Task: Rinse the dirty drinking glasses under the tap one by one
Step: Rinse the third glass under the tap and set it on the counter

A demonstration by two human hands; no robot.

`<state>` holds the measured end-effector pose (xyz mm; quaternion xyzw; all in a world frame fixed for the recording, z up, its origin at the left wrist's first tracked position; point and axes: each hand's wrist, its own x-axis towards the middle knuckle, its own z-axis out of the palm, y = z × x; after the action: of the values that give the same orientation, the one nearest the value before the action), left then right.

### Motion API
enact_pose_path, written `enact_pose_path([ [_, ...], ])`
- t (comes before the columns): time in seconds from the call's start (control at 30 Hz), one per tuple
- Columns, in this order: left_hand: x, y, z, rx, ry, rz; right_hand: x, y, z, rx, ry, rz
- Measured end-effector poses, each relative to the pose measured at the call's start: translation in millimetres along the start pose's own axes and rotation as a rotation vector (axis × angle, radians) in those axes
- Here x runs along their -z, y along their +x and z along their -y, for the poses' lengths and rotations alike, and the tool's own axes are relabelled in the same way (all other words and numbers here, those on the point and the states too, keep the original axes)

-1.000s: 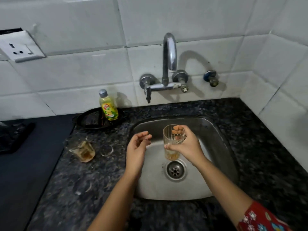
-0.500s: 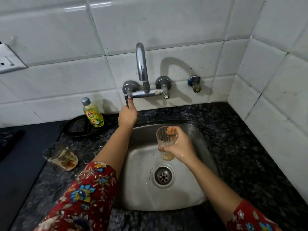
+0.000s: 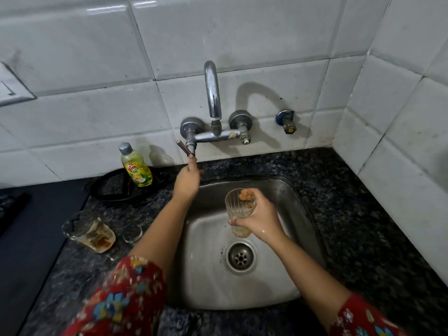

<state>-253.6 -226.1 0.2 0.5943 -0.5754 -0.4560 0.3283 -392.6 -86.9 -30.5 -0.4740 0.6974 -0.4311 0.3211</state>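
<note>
Steel sink point(image 3: 291, 263) is being worked over, set into the granite counter point(image 3: 363, 226). The ribbed glass point(image 3: 238, 207) is being held upright above the drain point(image 3: 240, 257), in front of and below the tap spout point(image 3: 212, 93). It is being gripped by the right hand point(image 3: 260, 220): fingers are curled round the far side and are being seen orange through the wall, with the thumb across the near side.

The left hand point(image 3: 188, 183) is being stretched to the tap lever point(image 3: 186, 149), fingertips at its lower end. Pinch or mere touch cannot be told.

A stained second glass point(image 3: 89, 232) is lying tilted near the counter's left edge. A fainter glass point(image 3: 132, 232) beside it is hard to make out. The soap bottle point(image 3: 135, 166) is standing on a black tray point(image 3: 109, 190) at the back left. A wall socket point(image 3: 9, 93) is being cut off by the frame edge.
</note>
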Motion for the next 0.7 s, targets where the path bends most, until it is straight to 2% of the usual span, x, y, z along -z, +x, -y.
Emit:
enact_pose_path([
  [0.03,-2.0,-6.8,17.1,-0.025,0.017,0.063,-1.0,-0.2,-1.2,0.005,0.009,0.004],
  [0.17,-11.8,-47.8,78.4,-0.110,0.000,0.527,-7.3,4.4,-6.6,0.026,0.060,0.059],
  [0.2,-16.3,-57.3,84.0,-0.128,-0.004,0.599,-10.0,5.9,-8.0,0.022,0.074,0.086],
  [0.27,-27.7,-69.3,85.1,-0.149,-0.084,0.593,-16.0,7.0,-9.2,0.014,0.091,0.129],
  [0.37,-40.5,-71.2,87.2,-0.189,-0.163,0.420,-24.5,-0.9,-12.0,0.061,0.141,0.193],
  [0.47,-40.0,-65.6,100.5,-0.162,-0.160,0.383,-20.1,-12.2,-19.7,0.375,-0.185,0.156],
  [0.53,-35.6,-60.0,110.7,-0.146,-0.108,0.404,-13.2,-18.3,-24.3,0.689,-0.527,0.206],
  [0.6,-30.5,-54.2,115.8,-0.171,-0.019,0.428,-12.6,-9.9,-38.7,0.913,-0.825,0.303],
  [0.67,-26.2,-51.2,116.7,-0.206,0.040,0.486,-16.0,8.0,-43.0,0.962,-0.970,0.419],
  [0.7,-24.9,-51.6,114.6,-0.218,0.060,0.514,-16.1,17.0,-38.8,0.930,-1.011,0.515],
])
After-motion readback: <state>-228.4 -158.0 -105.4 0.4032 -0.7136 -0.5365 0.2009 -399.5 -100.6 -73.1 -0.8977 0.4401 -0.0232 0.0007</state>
